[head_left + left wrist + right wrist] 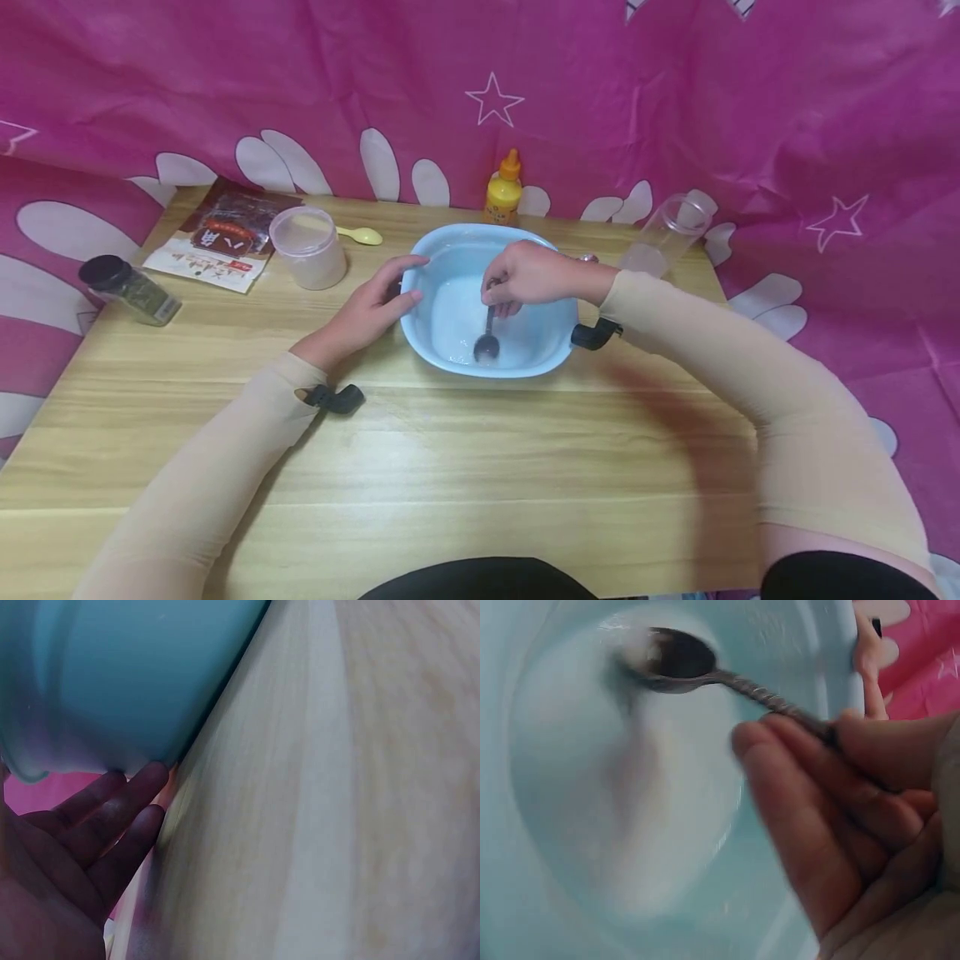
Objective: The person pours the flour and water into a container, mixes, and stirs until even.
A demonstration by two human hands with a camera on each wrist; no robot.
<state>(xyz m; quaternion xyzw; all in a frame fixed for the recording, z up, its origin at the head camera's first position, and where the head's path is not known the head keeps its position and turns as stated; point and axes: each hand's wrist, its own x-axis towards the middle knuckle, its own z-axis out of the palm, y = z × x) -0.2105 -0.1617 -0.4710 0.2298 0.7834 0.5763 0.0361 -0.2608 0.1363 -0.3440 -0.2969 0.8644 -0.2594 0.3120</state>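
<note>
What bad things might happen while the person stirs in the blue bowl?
1. The spoon sits near the front wall of the bowl, so quick stirring might slop the white stuff onto the table.
2. The left hand only touches the bowl's side, so a hard push from the right hand might slide it.

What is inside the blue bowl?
Inside the blue bowl a dark metal spoon, pinched by the right hand, dips into something white. The spoon's bowl covers what lies under it.
</note>
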